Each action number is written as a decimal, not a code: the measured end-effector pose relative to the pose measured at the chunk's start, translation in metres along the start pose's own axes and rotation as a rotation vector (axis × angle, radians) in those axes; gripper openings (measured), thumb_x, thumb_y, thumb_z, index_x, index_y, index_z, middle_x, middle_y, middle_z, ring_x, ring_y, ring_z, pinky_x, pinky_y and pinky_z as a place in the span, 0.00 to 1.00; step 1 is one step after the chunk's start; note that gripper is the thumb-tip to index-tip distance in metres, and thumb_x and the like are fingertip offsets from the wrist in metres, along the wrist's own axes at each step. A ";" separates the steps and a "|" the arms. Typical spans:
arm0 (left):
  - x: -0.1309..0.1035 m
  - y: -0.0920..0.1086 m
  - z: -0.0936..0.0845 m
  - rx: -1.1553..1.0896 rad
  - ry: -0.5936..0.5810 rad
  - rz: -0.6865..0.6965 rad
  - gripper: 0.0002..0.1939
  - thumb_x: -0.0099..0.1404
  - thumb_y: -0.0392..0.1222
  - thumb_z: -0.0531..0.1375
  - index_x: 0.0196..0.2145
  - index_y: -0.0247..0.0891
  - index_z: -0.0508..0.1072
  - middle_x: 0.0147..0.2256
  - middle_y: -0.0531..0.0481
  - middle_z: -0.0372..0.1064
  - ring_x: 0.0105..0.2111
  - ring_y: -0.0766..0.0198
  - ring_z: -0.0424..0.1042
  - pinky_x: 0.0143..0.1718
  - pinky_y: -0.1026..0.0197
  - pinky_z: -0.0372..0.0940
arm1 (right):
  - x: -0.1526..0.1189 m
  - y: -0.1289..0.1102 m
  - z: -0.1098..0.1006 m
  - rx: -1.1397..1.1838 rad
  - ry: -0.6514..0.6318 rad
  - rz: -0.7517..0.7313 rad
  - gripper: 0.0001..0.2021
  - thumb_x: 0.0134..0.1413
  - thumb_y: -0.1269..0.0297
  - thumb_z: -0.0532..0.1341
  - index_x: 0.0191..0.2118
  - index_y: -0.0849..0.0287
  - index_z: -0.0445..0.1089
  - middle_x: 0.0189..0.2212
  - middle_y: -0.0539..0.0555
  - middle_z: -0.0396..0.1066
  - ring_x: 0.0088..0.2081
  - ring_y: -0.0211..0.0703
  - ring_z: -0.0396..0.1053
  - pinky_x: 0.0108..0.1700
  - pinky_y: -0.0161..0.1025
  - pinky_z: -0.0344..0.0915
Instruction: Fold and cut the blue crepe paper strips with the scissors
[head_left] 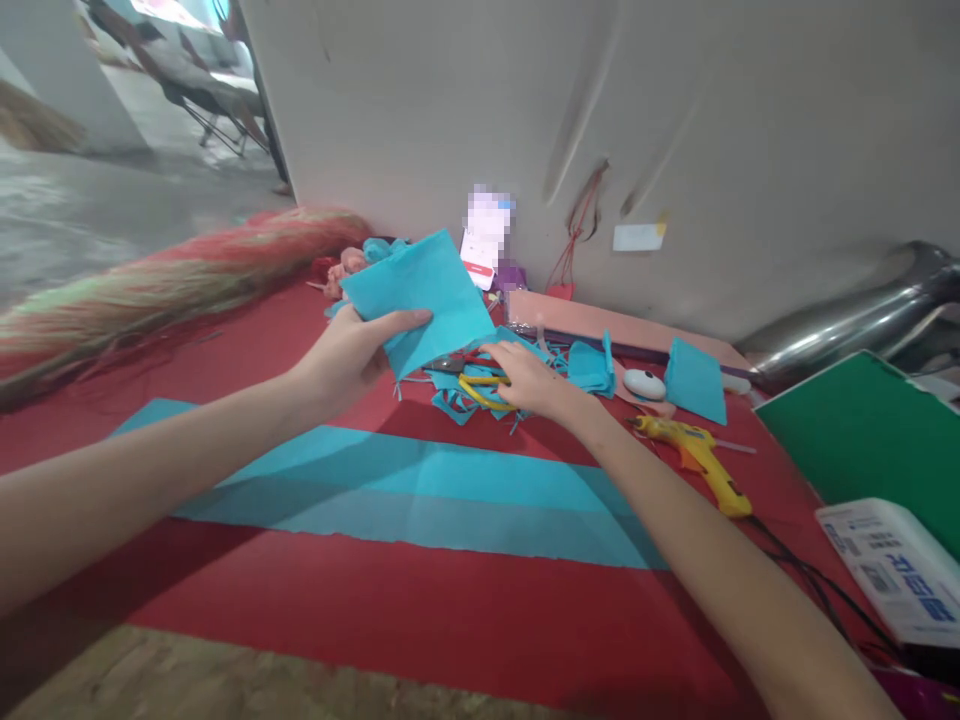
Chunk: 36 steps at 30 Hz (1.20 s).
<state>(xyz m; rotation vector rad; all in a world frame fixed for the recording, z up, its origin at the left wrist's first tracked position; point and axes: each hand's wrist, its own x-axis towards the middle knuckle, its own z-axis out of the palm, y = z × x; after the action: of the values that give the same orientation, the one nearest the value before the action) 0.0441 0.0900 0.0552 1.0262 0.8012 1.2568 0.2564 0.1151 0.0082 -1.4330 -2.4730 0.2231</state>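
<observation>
My left hand (352,350) pinches a square of bright blue crepe paper (424,295), thumb on top and fingers behind, raised above the table. My right hand (529,380) is at the yellow handles of a pair of scissors (484,392), its fingers closed about them. The scissors' dark metal part points left, lying over a heap of blue paper scraps (454,405). Below both hands a long blue paper strip (442,490) stretches flat across the red table cover (420,610), partly under my forearms.
A yellow glue gun (697,455) with a black cord lies at right, near a white oval object (643,384) and folded blue paper (696,380). A green board (870,430) and white package (892,570) stand farther right. A phone (486,240) leans at the back wall.
</observation>
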 end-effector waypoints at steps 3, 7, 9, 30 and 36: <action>0.001 0.006 0.000 -0.033 0.011 0.025 0.18 0.55 0.33 0.66 0.44 0.44 0.74 0.39 0.57 0.77 0.36 0.67 0.76 0.36 0.69 0.73 | 0.005 0.001 -0.002 -0.025 -0.033 0.006 0.17 0.59 0.58 0.57 0.51 0.60 0.64 0.49 0.57 0.66 0.46 0.45 0.67 0.46 0.49 0.67; 0.001 0.012 -0.002 -0.063 0.014 0.051 0.17 0.54 0.33 0.67 0.42 0.44 0.74 0.36 0.60 0.77 0.33 0.69 0.75 0.34 0.71 0.73 | 0.004 0.001 -0.013 0.015 0.026 0.026 0.17 0.59 0.58 0.57 0.52 0.59 0.64 0.50 0.57 0.65 0.47 0.46 0.66 0.47 0.50 0.67; 0.002 0.014 -0.003 -0.080 0.019 0.059 0.16 0.55 0.32 0.66 0.41 0.43 0.74 0.34 0.59 0.77 0.32 0.69 0.75 0.33 0.72 0.73 | 0.000 0.003 -0.023 0.072 0.077 0.047 0.17 0.59 0.58 0.57 0.52 0.58 0.64 0.51 0.57 0.64 0.48 0.47 0.66 0.48 0.51 0.65; 0.004 -0.002 -0.003 -0.099 0.077 -0.068 0.19 0.55 0.33 0.65 0.46 0.37 0.72 0.42 0.45 0.76 0.36 0.61 0.77 0.35 0.66 0.75 | -0.081 -0.057 -0.042 1.456 -0.043 0.191 0.32 0.31 0.70 0.52 0.51 0.56 0.61 0.36 0.56 0.71 0.32 0.44 0.69 0.33 0.45 0.66; 0.007 -0.005 -0.002 -0.140 0.119 -0.013 0.13 0.60 0.30 0.60 0.45 0.34 0.72 0.40 0.46 0.77 0.30 0.67 0.77 0.30 0.73 0.73 | -0.103 -0.086 -0.026 1.668 -0.391 0.119 0.30 0.34 0.68 0.51 0.51 0.57 0.62 0.34 0.54 0.73 0.27 0.42 0.69 0.33 0.44 0.63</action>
<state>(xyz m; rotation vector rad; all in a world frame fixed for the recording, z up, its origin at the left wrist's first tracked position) 0.0455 0.0973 0.0507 0.8381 0.7977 1.3531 0.2420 -0.0168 0.0400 -0.6749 -1.3240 2.0445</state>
